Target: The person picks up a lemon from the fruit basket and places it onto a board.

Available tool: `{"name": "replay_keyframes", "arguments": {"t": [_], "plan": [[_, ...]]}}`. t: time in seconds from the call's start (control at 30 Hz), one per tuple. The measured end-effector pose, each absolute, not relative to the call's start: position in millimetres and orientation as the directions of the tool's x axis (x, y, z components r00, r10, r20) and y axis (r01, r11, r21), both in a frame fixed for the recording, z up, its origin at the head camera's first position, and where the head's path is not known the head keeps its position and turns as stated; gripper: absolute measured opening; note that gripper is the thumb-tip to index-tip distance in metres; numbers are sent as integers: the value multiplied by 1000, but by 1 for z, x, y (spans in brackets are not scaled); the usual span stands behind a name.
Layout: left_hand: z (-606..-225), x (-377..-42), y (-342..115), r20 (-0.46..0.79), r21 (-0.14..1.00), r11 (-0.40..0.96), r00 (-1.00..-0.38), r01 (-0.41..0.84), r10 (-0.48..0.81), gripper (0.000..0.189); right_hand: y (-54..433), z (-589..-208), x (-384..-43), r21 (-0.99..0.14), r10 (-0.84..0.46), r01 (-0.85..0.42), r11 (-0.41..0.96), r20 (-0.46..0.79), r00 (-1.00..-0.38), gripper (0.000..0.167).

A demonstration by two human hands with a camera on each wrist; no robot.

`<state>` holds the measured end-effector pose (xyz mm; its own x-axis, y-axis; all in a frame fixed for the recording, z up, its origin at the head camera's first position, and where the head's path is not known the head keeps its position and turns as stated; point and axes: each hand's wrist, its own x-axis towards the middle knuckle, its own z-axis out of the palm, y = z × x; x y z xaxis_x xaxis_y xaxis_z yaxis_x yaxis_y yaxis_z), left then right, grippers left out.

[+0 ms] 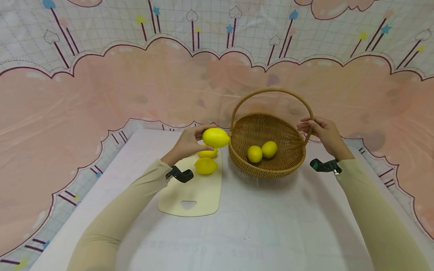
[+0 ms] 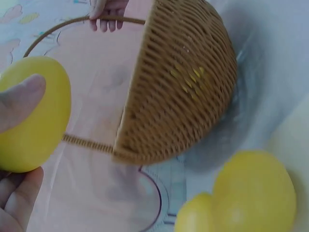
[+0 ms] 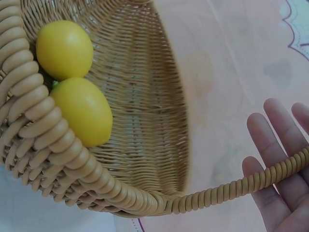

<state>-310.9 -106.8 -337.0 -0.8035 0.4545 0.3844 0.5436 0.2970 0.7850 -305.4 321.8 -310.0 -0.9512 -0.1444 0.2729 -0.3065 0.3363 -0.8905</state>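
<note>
My left hand (image 1: 186,143) holds a yellow lemon (image 1: 216,138) between thumb and fingers, raised beside the left rim of a brown wicker basket (image 1: 268,172). The same lemon (image 2: 50,106) fills the left side of the left wrist view. My right hand (image 1: 323,133) is at the right side of the basket's arched handle (image 1: 271,90), thumb on one side and fingers on the other. In the right wrist view those fingers (image 3: 270,140) lie fairly straight behind the handle. Two lemons (image 3: 82,111) touch each other inside the basket, whose opening tilts towards me.
A cream cutting board (image 1: 190,192) with a handle slot lies left of the basket on a white table (image 1: 257,226). Two more lemons (image 1: 205,166) rest on it, one partly hidden by the left hand. A patterned pink cloth (image 1: 162,90) hangs behind.
</note>
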Motion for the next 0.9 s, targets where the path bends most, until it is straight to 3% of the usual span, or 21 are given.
{"name": "replay_keyframes", "arguments": {"t": [0.9], "plan": [[-377, -305, -186, 269, 853, 377, -923, 362, 277, 68, 320, -309, -304, -893, -143, -303, 334, 270, -952, 26]]}}
